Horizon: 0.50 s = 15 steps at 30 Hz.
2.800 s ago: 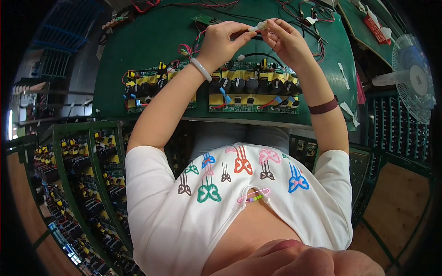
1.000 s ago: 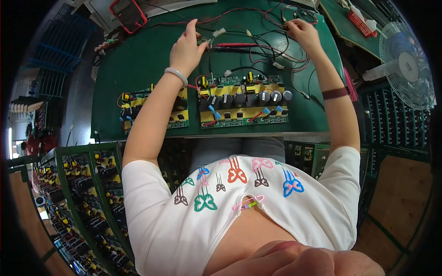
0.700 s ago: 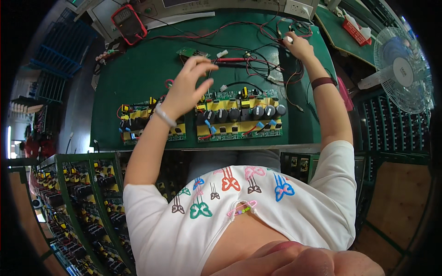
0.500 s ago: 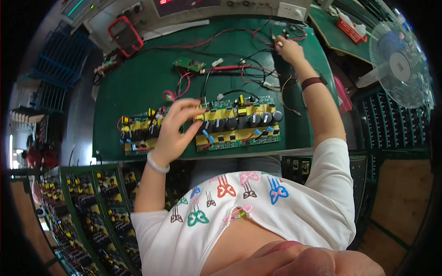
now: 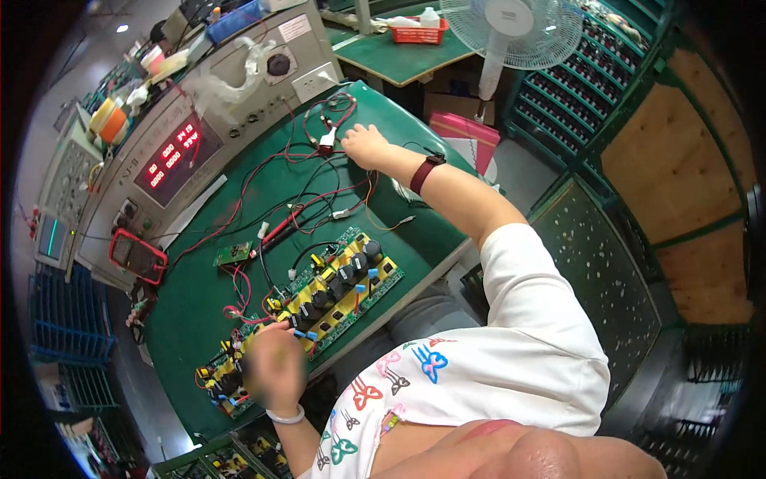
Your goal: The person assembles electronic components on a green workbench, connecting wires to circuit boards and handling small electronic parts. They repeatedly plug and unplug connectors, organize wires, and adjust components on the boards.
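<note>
Hovering over or resting on the boards, which of the two cannot be told, the person's left hand (image 5: pixel 275 363) lies nearest, blurred, with a pale bangle at its wrist. It covers the right part of the left circuit board (image 5: pixel 227 387) and the near left end of the right circuit board (image 5: pixel 339 291). Both boards lie on the green worktop (image 5: pixel 179 319), crowded with black cylindrical capacitors and yellow parts; the blur hides whether the fingers are closed on anything.

Just past the boards are a small green circuit board (image 5: pixel 234 255) with pink wires, a white connector (image 5: pixel 263 229) and a red test probe (image 5: pixel 282 226).

Farther out, well apart from the left hand and from both large boards, the right hand (image 5: pixel 361 147) has its fingers curled beside a white-and-red connector (image 5: pixel 327 140) among red and black wires. Whether it grips anything cannot be told.

Near the far left edge stands a red-framed multimeter (image 5: pixel 138 255). Behind the worktop are a grey bench instrument (image 5: pixel 215 104) with a red digital display, a white fan (image 5: pixel 511 17) and a red basket (image 5: pixel 418 33).
</note>
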{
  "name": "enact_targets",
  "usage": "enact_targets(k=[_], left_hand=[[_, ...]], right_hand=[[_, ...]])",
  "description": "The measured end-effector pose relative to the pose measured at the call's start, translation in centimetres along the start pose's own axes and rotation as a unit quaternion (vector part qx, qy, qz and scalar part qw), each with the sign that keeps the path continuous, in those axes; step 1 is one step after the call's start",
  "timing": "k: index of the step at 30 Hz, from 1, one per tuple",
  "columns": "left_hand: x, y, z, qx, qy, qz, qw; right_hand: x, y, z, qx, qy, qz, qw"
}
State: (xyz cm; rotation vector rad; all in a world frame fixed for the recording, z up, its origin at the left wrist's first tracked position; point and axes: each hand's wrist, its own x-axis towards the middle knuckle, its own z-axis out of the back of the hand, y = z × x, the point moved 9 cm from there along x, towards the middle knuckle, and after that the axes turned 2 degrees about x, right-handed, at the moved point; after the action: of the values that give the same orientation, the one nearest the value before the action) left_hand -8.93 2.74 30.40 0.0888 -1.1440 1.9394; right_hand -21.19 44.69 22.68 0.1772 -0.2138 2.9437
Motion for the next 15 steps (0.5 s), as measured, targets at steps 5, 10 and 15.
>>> enact_targets(k=[5, 10, 15], left_hand=[[2.0, -2.0, -2.9, -0.073, 0.041, -0.031, 0.996], [4.6, -3.0, -8.4, -0.25, 0.131, -0.018, 0.959], [8.1, -7.0, -14.1, -0.35, 0.152, 0.015, 0.924]], right_hand=[[-3.2, -1.2, 2.9, 0.071, -0.007, 0.035, 0.997], [-7.4, -0.1, 11.1, 0.154, 0.091, 0.062, 0.982], [-11.9, 3.1, 19.0, 0.35, 0.086, 0.106, 0.927]])
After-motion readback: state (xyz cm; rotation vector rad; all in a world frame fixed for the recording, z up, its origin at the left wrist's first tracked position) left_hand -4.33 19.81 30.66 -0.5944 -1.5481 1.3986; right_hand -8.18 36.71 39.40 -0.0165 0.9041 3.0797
